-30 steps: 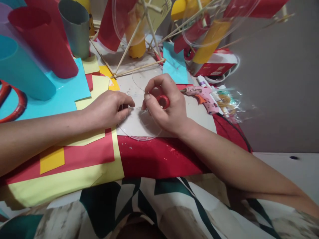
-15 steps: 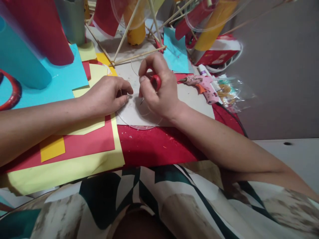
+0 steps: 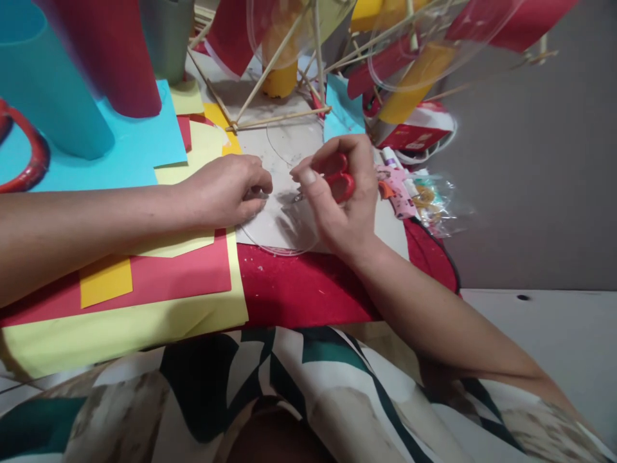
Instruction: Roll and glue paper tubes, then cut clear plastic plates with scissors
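In my right hand (image 3: 344,199) is a pair of small scissors (image 3: 343,186) with red handles; the fingers close around the loops, and the short metal tips point left and down. Below the tips lies a round clear plastic disc (image 3: 277,251), its rim showing at the near edge of a grey board (image 3: 357,225). My left hand (image 3: 229,193) presses on the disc's left side with curled fingers and thumb. Part of the disc is hidden under both hands. The scissor tips are close above the disc; contact cannot be made out.
Behind the hands stands a wooden stick frame (image 3: 284,119) with clear discs and paper tubes. A pink glue gun (image 3: 400,193) lies right. Coloured paper sheets (image 3: 183,273) and tall blue (image 3: 67,96) and red (image 3: 120,58) tubes are left, beside red-handled scissors (image 3: 38,154).
My right hand has lifted and turned with the scissors, moving right and showing both loops. My left hand stays over the disc. The whole view has shifted a little.
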The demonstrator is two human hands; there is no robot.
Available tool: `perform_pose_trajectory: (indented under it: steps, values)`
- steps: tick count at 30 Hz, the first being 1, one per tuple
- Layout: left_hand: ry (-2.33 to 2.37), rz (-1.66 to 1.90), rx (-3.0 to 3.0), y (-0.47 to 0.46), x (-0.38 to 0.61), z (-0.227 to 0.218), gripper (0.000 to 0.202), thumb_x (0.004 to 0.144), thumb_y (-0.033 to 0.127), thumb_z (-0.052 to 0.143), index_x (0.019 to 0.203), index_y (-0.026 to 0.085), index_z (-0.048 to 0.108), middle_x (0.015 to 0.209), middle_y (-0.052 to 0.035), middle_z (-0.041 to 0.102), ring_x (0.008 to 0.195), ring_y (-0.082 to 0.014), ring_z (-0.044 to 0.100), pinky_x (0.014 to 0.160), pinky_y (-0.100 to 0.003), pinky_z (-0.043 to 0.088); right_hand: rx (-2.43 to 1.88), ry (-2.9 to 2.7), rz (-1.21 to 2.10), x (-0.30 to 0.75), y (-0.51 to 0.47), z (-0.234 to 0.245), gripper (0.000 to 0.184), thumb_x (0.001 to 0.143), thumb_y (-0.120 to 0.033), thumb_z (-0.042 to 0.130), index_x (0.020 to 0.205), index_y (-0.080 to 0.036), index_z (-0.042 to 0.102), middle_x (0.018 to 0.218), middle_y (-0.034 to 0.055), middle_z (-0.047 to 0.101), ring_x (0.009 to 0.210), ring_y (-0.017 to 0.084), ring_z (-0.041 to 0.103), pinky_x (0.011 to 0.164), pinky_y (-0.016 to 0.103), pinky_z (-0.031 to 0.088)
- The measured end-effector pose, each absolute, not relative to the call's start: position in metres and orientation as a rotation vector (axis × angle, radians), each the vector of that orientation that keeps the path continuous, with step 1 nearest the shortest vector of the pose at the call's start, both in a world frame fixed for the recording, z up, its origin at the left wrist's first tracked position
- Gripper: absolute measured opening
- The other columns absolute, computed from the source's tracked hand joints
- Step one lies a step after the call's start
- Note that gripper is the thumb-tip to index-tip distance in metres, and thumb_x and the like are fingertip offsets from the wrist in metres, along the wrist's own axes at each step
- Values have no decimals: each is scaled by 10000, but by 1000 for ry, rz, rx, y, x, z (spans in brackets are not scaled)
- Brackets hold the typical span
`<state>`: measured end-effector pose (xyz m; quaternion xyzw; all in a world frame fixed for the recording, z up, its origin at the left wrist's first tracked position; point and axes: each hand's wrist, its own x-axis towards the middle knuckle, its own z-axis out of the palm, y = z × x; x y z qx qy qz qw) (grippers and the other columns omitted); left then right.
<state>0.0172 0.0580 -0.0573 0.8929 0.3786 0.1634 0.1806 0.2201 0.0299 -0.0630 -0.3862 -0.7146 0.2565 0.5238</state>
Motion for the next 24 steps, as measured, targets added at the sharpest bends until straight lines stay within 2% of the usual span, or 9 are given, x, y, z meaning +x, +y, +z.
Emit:
perform_pose_trajectory:
  steps: [5,8,11,14,18,24]
  values:
    - [1049,416,2533,56,17,-58,250,858,221,594,1043,176,757,952,-65,680,975,-256,669,880,-355,466,-938,-1694,762,218,27,-58,238,977,-473,609,911,-245,622,917,22,700,814,175,701,783,379,627]
    - [1056,404,2563,55,18,-58,242,862,208,578,1024,180,756,941,-58,672,962,-245,666,857,-345,462,-857,-1581,810,215,34,-65,212,993,-457,575,963,-256,634,863,7,689,689,152,683,661,339,614]
    - [1051,403,2579,55,18,-59,242,866,209,570,1020,177,755,944,-59,670,947,-235,665,824,-330,461,-841,-1518,799,214,38,-72,171,984,-481,567,1013,-316,601,807,-23,633,552,133,597,553,321,580]
    - [1037,406,2602,55,17,-58,253,867,213,563,1025,178,757,944,-64,673,930,-227,665,787,-317,458,-911,-1540,757,215,39,-75,167,990,-517,534,990,-353,562,815,-23,578,531,135,542,578,353,593]
    - [1027,393,2633,55,17,-58,257,865,212,554,1021,171,755,941,-71,674,905,-220,664,749,-310,452,-865,-1506,762,221,43,-79,138,990,-486,534,984,-355,578,794,-19,555,513,138,496,560,373,593]
    - [1017,407,2647,56,16,-60,240,871,206,551,999,166,751,959,-72,682,896,-213,660,736,-305,448,-789,-1461,791,223,50,-80,135,992,-460,546,992,-333,594,760,-34,551,486,110,484,506,304,576]
